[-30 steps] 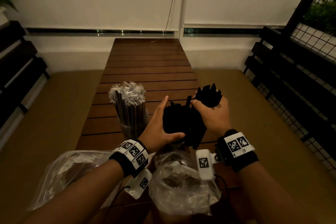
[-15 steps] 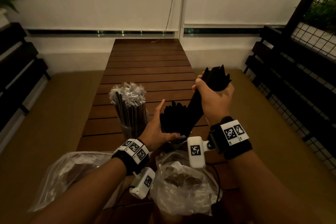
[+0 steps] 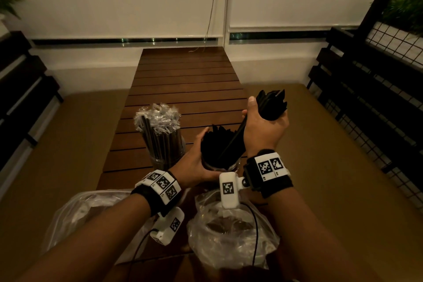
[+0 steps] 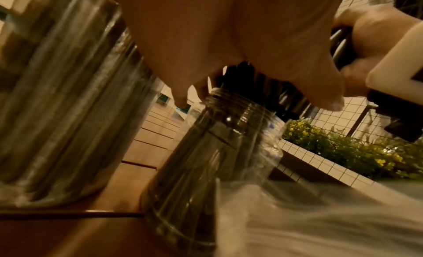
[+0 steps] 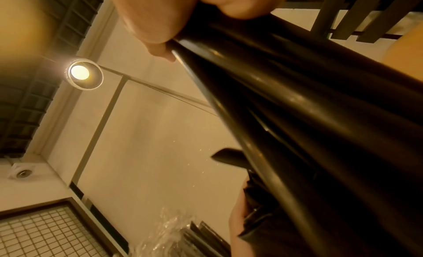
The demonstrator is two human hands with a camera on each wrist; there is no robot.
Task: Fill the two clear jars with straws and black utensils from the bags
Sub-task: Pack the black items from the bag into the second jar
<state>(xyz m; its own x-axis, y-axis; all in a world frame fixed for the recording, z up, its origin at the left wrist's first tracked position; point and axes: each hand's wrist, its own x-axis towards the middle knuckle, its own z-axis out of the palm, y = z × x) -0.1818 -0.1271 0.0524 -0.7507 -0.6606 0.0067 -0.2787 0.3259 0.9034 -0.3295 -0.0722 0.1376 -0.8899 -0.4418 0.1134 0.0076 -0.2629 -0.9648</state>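
My right hand [image 3: 263,121] grips a bundle of black utensils [image 3: 272,105], held tilted with the handle ends pointing down into the right clear jar [image 3: 219,165]. That jar [image 4: 219,152] is packed with black utensils [image 3: 217,142], and my left hand [image 3: 196,160] cups them at the jar's mouth, thumb on the near side and fingers on the far side. The left clear jar [image 3: 164,151] stands just left of it, full of wrapped straws [image 3: 158,119]. The gripped bundle [image 5: 297,98] fills the right wrist view.
Two crumpled clear plastic bags lie at the near end of the slatted wooden table [image 3: 183,80]: one [image 3: 75,213] under my left forearm, one [image 3: 229,233] below my right wrist. Dark slatted benches flank both sides, and a wire fence [image 3: 389,36] rises at the right.
My right hand has lifted the utensil bundle up and to the right, so that it now slants into the jar. My left hand stayed on the utensils at the jar's mouth.
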